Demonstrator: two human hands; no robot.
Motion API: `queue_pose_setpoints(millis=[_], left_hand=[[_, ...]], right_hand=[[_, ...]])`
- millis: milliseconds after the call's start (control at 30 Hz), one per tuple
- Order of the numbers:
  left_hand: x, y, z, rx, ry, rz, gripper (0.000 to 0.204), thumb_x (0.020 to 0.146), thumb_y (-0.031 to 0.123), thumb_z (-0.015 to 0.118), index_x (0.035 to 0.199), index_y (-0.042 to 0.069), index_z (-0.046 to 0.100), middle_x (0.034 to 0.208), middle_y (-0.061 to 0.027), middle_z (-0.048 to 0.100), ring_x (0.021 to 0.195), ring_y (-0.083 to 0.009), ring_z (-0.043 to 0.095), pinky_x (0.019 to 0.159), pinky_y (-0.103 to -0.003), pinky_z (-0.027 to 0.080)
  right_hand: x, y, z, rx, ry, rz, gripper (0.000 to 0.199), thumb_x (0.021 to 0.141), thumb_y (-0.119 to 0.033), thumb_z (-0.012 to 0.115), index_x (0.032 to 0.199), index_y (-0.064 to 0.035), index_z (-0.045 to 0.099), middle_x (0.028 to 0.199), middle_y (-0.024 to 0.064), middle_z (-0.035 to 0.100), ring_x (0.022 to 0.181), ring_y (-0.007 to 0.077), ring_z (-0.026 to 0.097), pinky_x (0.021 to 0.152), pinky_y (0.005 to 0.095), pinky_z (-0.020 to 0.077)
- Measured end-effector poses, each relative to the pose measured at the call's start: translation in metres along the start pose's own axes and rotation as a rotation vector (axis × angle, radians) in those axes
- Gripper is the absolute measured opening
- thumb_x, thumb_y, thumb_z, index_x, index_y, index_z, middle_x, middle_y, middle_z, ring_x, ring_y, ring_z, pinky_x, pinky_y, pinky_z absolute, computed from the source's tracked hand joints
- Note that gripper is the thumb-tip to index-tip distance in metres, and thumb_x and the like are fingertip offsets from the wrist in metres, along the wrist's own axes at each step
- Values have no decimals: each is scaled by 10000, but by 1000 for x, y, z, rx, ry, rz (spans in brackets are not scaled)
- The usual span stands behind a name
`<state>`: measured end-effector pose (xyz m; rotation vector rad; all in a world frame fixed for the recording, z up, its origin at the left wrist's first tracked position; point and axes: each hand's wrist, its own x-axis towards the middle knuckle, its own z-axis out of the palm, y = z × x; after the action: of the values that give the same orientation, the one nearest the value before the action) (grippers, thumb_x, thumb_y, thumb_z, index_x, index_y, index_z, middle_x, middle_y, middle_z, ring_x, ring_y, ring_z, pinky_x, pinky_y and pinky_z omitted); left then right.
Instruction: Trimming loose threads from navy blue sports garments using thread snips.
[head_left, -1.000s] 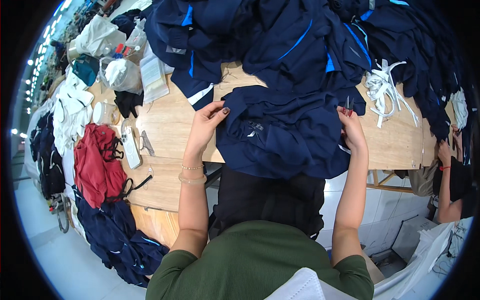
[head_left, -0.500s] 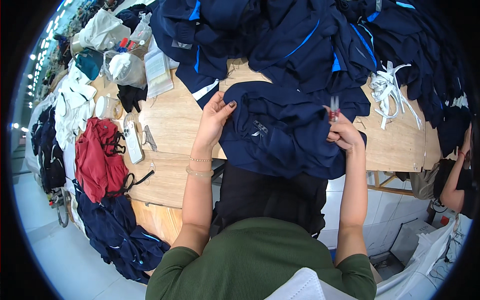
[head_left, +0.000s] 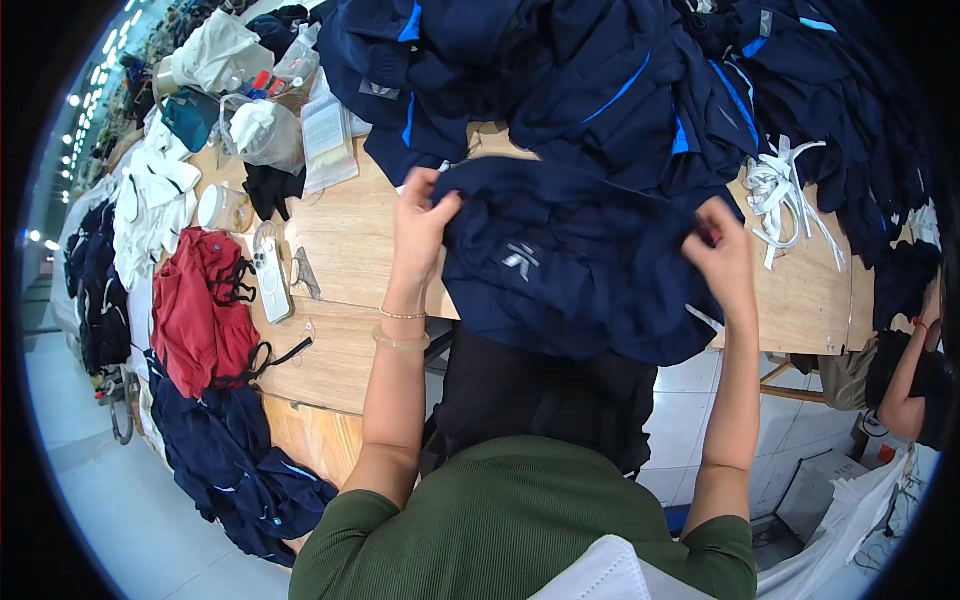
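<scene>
A navy garment [head_left: 575, 285] with a pale printed mark is stretched between my two hands over the table's near edge, its lower part hanging above my lap. My left hand [head_left: 424, 215] pinches its upper left edge between thumb and fingers. At the right edge, my right hand [head_left: 724, 255] is closed on the cloth, slightly blurred. A bit of red shows within the right fingers, where the thread snips sit; their blades are hard to make out. A small whitish strip [head_left: 705, 318] lies below that hand.
Navy garments with blue trim [head_left: 600, 70] are heaped along the far side. White cords [head_left: 785, 200] lie right. On the left are a red garment [head_left: 203, 320], a phone [head_left: 271, 280], a clear jar [head_left: 222, 208] and plastic bags [head_left: 262, 135]. Another person's arm [head_left: 912, 360] shows far right.
My right hand has moved right and turned, so the snips' blades no longer point up in view. The garment is spread wider, and its printed mark shows more fully. My left hand rose slightly.
</scene>
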<state>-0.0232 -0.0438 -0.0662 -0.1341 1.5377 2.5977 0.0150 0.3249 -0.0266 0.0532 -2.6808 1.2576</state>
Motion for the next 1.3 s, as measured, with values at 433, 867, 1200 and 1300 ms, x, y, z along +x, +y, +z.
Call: queue_pose_setpoints(millis=[433, 867, 1200, 1300], left_hand=[[26, 117, -62, 1257, 354, 663, 357, 660, -87, 661, 981, 43, 577, 986, -54, 469, 688, -121, 449, 614, -254, 414], [-62, -24, -49, 1328, 394, 304, 348, 741, -15, 746, 957, 17, 476, 1014, -83, 438, 671, -183, 491, 651, -311, 457], [-91, 30, -19, 1214, 242, 158, 314, 852, 21, 699, 1147, 32, 592, 900, -13, 546, 739, -73, 517, 632, -213, 426], [-96, 21, -3, 849, 118, 214, 204, 922, -33, 577, 1116, 22, 602, 854, 19, 565, 762, -40, 523, 679, -197, 437]], right_hand=[[45, 3, -97, -304, 243, -217, 489, 651, 137, 594, 1103, -47, 632, 962, 88, 563, 902, 212, 594, 831, 282, 462], [-85, 36, 28, -419, 245, -122, 511, 646, 124, 655, 1098, -111, 693, 839, 74, 495, 623, 227, 547, 582, 298, 471], [-89, 34, 30, -380, 250, -93, 508, 649, 105, 644, 1104, -118, 682, 852, 68, 503, 654, 220, 559, 588, 277, 467], [-87, 33, 34, -379, 264, -102, 500, 652, 94, 651, 1103, -121, 682, 848, 67, 506, 652, 216, 563, 589, 273, 469]])
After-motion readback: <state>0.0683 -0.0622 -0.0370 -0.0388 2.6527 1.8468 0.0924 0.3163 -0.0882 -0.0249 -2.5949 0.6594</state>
